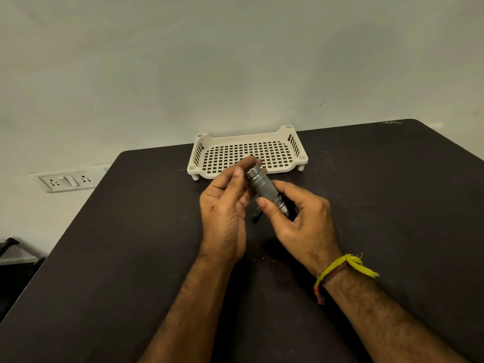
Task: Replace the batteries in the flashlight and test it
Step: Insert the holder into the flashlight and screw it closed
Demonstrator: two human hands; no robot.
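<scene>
Right hand [298, 218] clamped round flashlight [264, 188] barrel mid-table just near of the tray [246, 142], left hand [227, 205] pinching its far head end; risk: head comes off suddenly, cells drop and roll off the table [392, 205].

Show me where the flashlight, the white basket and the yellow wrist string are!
flashlight [263, 186]: head view, middle of its grey barrel.
white basket [284, 131]: head view, far right rim.
yellow wrist string [340, 264]: head view, band across the right wrist.
</scene>
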